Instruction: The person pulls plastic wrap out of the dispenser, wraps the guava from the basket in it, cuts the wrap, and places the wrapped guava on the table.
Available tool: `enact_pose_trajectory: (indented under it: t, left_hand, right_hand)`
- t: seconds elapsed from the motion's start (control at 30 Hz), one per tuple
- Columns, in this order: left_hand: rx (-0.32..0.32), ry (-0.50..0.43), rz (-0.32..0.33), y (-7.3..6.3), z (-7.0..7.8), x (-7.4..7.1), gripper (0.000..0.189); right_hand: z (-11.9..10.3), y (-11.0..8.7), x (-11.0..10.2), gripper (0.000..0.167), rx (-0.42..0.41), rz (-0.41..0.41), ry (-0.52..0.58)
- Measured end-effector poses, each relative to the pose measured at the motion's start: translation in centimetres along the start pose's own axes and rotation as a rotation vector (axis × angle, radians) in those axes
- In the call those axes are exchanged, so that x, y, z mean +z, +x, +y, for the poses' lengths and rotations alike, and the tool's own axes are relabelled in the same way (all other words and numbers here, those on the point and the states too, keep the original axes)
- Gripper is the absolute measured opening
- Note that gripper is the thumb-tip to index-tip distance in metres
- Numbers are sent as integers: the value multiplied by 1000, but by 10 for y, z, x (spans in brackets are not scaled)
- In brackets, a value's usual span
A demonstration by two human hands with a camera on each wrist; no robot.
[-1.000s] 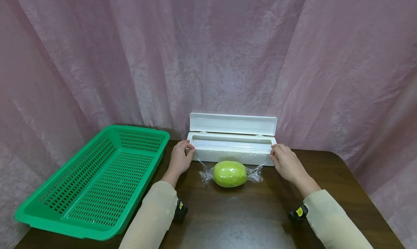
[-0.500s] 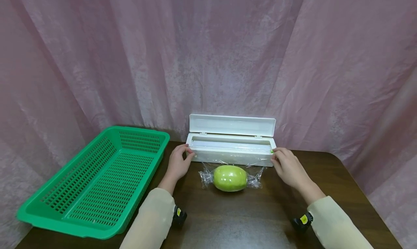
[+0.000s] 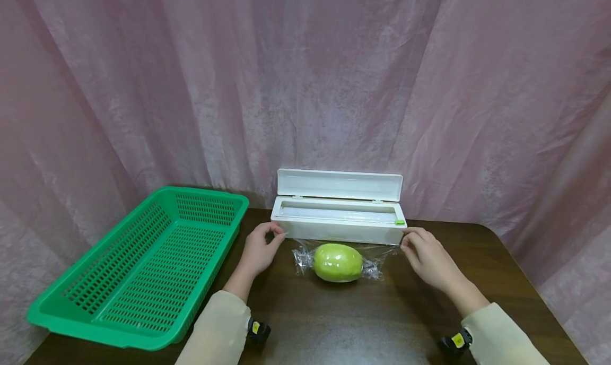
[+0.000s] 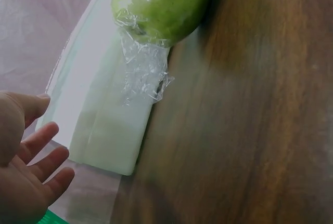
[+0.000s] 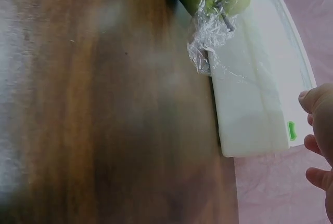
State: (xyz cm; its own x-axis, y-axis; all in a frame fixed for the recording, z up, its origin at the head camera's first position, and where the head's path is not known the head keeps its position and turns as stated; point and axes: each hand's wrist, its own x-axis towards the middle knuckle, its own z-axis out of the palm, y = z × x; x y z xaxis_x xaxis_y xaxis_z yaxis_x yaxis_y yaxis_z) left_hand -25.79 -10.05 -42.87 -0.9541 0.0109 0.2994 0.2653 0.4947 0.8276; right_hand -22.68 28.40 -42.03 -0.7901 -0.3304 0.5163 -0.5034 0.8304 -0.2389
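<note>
A yellow-green oval fruit [image 3: 337, 262] with a short stem lies in cling film, its twisted ends [image 3: 372, 269] sticking out on both sides. Just behind it stands a white cling film dispenser box [image 3: 334, 231], its lid raised and a film roll [image 3: 338, 214] inside. At the box's front left corner my left hand [image 3: 258, 252] pinches the edge of a clear film sheet between thumb and index finger. My right hand [image 3: 429, 256] pinches the sheet's other side by the front right corner. The sheet [image 3: 384, 250] is nearly invisible between the hands. The left wrist view hides the left index finger.
A green perforated plastic basket [image 3: 164, 269] stands at the left of the dark wooden table [image 3: 363, 322]. A bright green slide cutter [image 3: 399, 222] sits at the box's right end. A pink curtain [image 3: 305, 78] hangs close behind the box.
Both hands have come a little toward me and down from the box's top edge, drawing the film along its front. The green cutter at the right end is now uncovered.
</note>
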Motion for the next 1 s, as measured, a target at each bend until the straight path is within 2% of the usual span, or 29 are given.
enact_pose_trajectory:
  t: [0.33,0.47,0.63,0.83,1.0]
  left_hand:
    - [-36,-42,-53,-13,3,-5,6]
    - [-70,-50,-74,-17,2,-7,6]
    - [-116,-13,-131,-23,1,-8,7]
    - [-140,51,-194,-29,0,-9,11]
    - [-169,85,-227,-30,-2,-8,6]
  right_hand:
    - [-5,-15,0,13,31,-26,25]
    - [-6,-22,2,14,39,-29,25]
    - [-6,-30,7,14,51,-46,26]
    - [-9,-37,14,14,59,-76,27]
    - [-11,-39,19,16,59,-80,11]
